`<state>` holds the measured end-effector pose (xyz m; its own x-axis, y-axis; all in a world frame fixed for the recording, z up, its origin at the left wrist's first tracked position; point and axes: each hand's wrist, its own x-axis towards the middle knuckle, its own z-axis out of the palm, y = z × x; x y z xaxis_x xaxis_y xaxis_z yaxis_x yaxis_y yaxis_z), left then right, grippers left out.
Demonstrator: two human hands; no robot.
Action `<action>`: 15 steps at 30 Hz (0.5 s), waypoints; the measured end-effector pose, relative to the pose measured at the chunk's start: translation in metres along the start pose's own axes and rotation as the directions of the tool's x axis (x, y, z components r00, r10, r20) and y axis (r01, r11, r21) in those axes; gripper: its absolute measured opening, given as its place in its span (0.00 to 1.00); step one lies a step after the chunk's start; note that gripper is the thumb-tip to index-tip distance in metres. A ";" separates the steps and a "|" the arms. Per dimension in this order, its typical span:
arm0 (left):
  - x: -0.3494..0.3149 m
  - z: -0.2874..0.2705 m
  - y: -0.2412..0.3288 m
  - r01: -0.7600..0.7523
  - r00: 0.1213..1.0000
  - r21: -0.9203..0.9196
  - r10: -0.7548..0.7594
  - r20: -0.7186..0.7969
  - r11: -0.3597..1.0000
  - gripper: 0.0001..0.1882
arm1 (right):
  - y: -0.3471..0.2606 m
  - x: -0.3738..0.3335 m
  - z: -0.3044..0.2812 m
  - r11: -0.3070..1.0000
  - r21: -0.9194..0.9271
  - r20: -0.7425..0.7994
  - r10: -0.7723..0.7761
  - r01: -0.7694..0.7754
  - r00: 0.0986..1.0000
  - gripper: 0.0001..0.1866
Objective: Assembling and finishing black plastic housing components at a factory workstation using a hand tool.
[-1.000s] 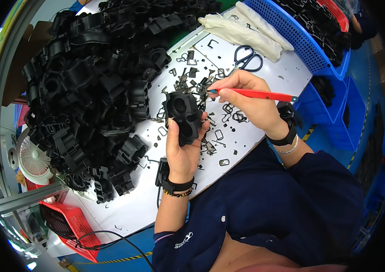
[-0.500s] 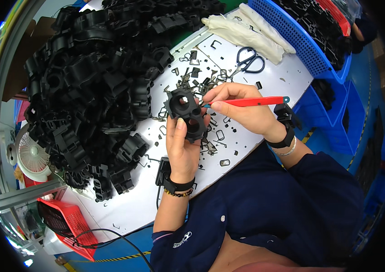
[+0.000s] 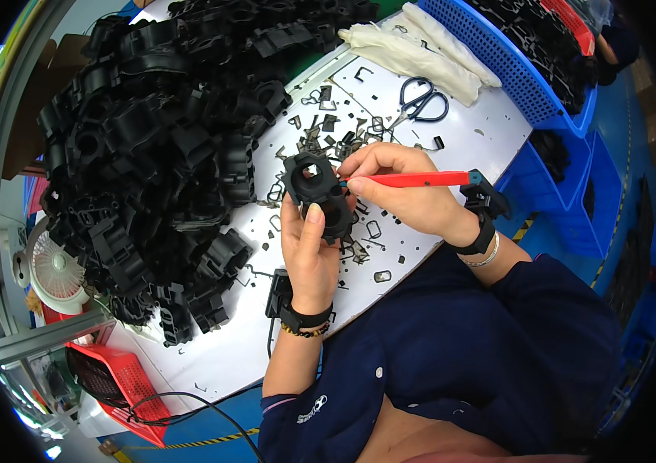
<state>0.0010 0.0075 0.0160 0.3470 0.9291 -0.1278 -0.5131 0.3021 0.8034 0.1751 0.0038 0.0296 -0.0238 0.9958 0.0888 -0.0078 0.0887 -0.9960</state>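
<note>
Over the table, my left hand (image 3: 311, 258) is closed round a black molded plastic part (image 3: 319, 188) with round openings, its thumb lying on the lower part. My right hand (image 3: 409, 193) grips a slim red-handled tool (image 3: 436, 179) whose handle points right. The tool's working end meets the right side of the part near the right fingertips; its exact tip is hidden by fingers and part. Small black plastic scraps (image 3: 374, 229) lie scattered beneath and around both hands. Beyond my right hand rests a pair of dark-handled scissors (image 3: 423, 100).
A large heap of black molded parts (image 3: 143, 154) covers the table's left side. White cloth gloves (image 3: 413, 58) lie at the back, beside a blue perforated basket (image 3: 498, 62) of black pieces. Lower left are a red basket (image 3: 139, 386), a small fan (image 3: 58, 262) and a cable (image 3: 212, 405).
The black part has tilted in my left hand, so its lower opening shows less. My right hand and the red-handled tool have shifted slightly left along the part's side.
</note>
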 end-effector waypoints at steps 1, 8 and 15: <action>0.000 0.000 0.000 -0.015 1.000 0.050 0.015 0.002 0.999 0.25 | 0.000 0.000 0.000 1.000 -0.019 -0.013 0.000 0.000 1.000 0.02; 0.001 -0.002 -0.002 -0.022 0.999 0.051 0.021 0.026 0.998 0.25 | -0.001 0.002 0.001 0.999 -0.015 -0.033 0.044 -0.044 0.998 0.03; 0.002 -0.008 -0.006 0.058 0.998 -0.146 -0.052 0.044 0.988 0.30 | 0.011 0.011 -0.014 0.789 0.496 0.165 0.325 -0.364 0.931 0.08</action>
<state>-0.0011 0.0092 0.0065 0.4073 0.9019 -0.1440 -0.6010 0.3834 0.7013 0.1885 0.0163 0.0197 -0.1897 0.9519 -0.2405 -0.4929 -0.3042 -0.8152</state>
